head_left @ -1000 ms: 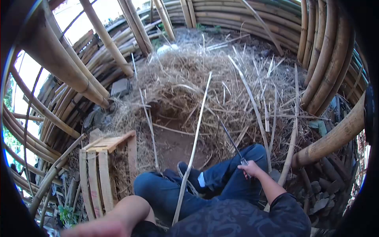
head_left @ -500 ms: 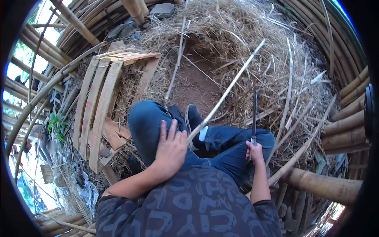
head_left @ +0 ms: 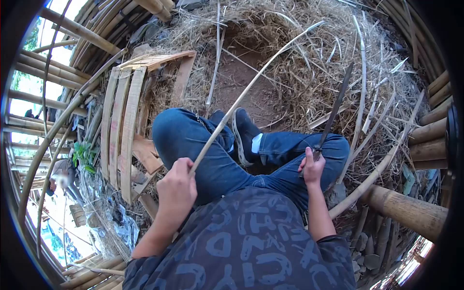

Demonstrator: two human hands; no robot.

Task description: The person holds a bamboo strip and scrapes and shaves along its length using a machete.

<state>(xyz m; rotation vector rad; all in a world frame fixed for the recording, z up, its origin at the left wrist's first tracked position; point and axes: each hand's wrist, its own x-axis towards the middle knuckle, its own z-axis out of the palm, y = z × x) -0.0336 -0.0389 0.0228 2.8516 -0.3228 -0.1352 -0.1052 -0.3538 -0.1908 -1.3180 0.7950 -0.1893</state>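
Strip [head_left: 222,124] slants near left to far right; looks light, springy, maybe splintery. Left hand [head_left: 178,186] has fingers clamped on its near end, good hold. Right hand [head_left: 312,166]: fingers wrapped round knife [head_left: 337,104].

Open-air bamboo workshop: thick poles [head_left: 406,211], heaps of shavings [head_left: 299,77]

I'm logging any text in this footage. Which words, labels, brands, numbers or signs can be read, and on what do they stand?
"D": on the shirt, among other big pale letters; I can't make out a sure word in them.
Reddish marks on the wooden slats: too faint to read.
I can read no brand, number or sign anywhere else.
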